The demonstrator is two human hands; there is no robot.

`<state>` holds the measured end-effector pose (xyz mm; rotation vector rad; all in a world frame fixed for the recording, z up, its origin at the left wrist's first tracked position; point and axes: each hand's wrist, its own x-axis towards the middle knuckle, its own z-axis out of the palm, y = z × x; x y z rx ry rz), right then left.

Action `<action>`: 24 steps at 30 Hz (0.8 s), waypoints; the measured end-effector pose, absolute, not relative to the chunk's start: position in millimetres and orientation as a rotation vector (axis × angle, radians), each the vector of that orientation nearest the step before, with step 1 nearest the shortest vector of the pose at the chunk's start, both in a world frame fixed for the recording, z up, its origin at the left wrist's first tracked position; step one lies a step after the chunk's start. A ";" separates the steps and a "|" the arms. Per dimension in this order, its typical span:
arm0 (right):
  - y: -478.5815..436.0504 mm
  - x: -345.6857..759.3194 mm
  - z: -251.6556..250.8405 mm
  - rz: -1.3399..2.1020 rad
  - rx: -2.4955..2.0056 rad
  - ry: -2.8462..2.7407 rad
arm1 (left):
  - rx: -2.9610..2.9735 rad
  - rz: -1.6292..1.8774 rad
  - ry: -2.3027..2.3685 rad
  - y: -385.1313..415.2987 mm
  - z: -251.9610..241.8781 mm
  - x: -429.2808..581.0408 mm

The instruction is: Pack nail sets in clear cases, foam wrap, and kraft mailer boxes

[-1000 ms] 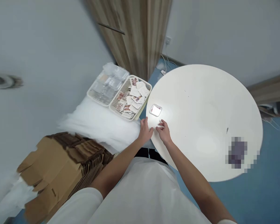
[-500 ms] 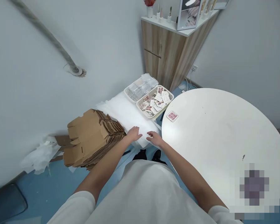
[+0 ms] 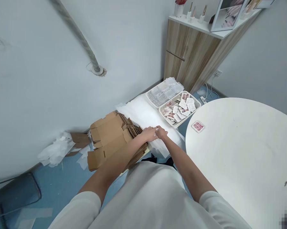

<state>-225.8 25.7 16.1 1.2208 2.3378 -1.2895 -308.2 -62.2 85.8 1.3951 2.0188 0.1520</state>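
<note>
My left hand (image 3: 150, 134) and my right hand (image 3: 161, 132) meet over a stack of thin white packing sheets (image 3: 143, 109). The fingers of both hands are closed, and a bit of white sheet shows pinched between them. Part of the fingertips is hidden. Just left of my left wrist lies a pile of flat brown cardboard boxes (image 3: 110, 132). Beyond my hands, on the far part of the stack, rests a white basket (image 3: 160, 109) full of small printed cards (image 3: 181, 109). Beside it is another white basket (image 3: 155, 102) holding clear plastic cases (image 3: 167, 89).
To the right stands a round white table (image 3: 239, 149) with a small clear case of pink pieces (image 3: 198, 126) near its edge. A wooden cabinet (image 3: 191, 51) fills the back corner. Crumpled white sheets (image 3: 57, 149) and a dark chair (image 3: 16, 194) are at left.
My hands have come together and closed on the white sheet; they were apart with fingers loose. The view has turned left, so everything sits further right.
</note>
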 end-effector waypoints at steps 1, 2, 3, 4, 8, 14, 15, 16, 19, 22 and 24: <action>24.6 -229.0 17.4 -1.298 1.234 2.317 | 1.425 0.049 2.013 -61.3 88.6 -312.1; 24.1 -231.1 19.4 -1.319 1.236 2.303 | 1.444 -0.040 2.011 -60.7 91.0 -315.8; 24.0 -231.9 22.1 -1.346 1.232 2.299 | 1.452 -0.107 2.011 -60.5 93.1 -319.0; 24.4 -231.5 25.2 -1.371 1.227 2.304 | 1.450 -0.153 2.014 -60.6 94.8 -321.8; 25.9 -219.8 38.9 -1.663 1.164 2.320 | 1.441 -0.222 2.063 -60.4 99.7 -327.5; 22.9 -204.5 43.1 -1.751 0.860 2.313 | 1.507 -0.396 2.044 -58.2 102.2 -322.4; 23.2 -205.7 40.6 -1.703 0.887 2.312 | 1.481 -0.448 2.022 -58.9 101.2 -321.4; 23.8 -207.9 37.3 -1.646 0.942 2.310 | 1.457 -0.496 2.003 -60.1 100.0 -320.8; 23.8 -217.2 24.2 -1.417 1.055 2.332 | 1.415 -0.592 1.969 -65.4 96.6 -321.3; 18.9 -225.2 12.3 -1.253 0.974 2.394 | 1.411 -0.588 1.970 -70.2 96.7 -323.6; 15.9 -228.8 7.6 -1.260 0.988 2.408 | 1.402 -0.553 1.981 -71.5 98.3 -324.7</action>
